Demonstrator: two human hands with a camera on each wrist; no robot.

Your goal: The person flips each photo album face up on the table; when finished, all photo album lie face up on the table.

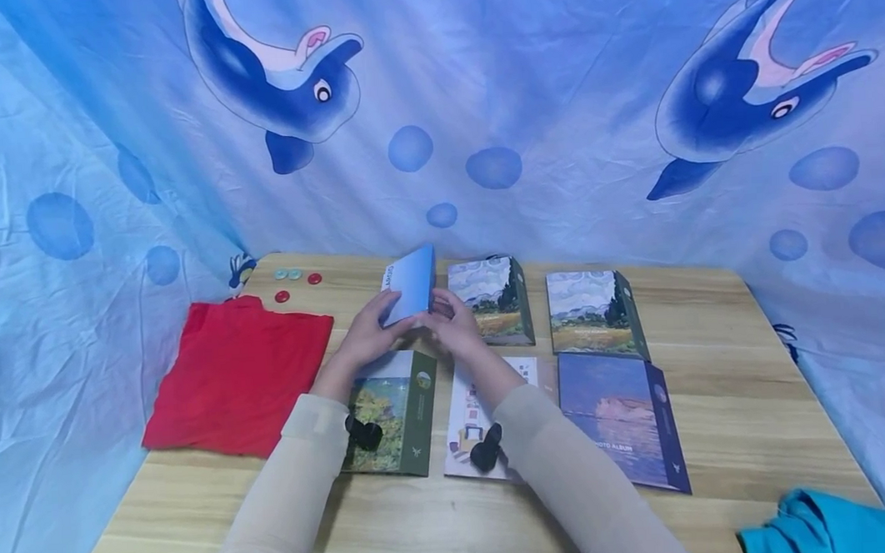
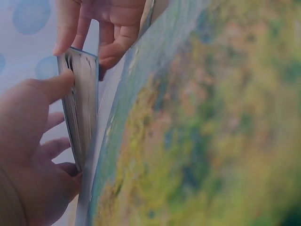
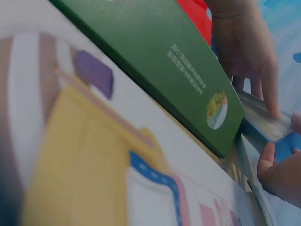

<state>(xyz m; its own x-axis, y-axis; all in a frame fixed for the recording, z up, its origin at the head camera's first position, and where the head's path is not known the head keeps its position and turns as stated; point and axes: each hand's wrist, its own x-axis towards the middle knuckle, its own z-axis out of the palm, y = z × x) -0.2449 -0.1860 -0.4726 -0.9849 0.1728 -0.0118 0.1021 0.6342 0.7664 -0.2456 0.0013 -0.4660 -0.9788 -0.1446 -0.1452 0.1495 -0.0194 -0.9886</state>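
A blue photo album point(image 1: 413, 285) stands tilted up above the table, between both hands. My left hand point(image 1: 369, 335) grips its left and lower side; in the left wrist view, the left thumb lies on the page edge point(image 2: 84, 101) and the fingers go behind the cover. My right hand point(image 1: 454, 324) holds the album's lower right corner, seen in the left wrist view with thumb and fingers on either side of the block. Below the hands lie a green-spined album point(image 1: 419, 411) and a white album with a cartoon print point(image 1: 459, 392), partly hidden by the right forearm.
Two landscape-cover albums, one left point(image 1: 489, 299) and one right point(image 1: 590, 310), lie at the back. A purple-spined album point(image 1: 615, 418) lies at the right. Red cloth point(image 1: 241, 375) is at the left, with several small discs point(image 1: 315, 278) behind it. Teal cloth point(image 1: 839, 527) sits front right.
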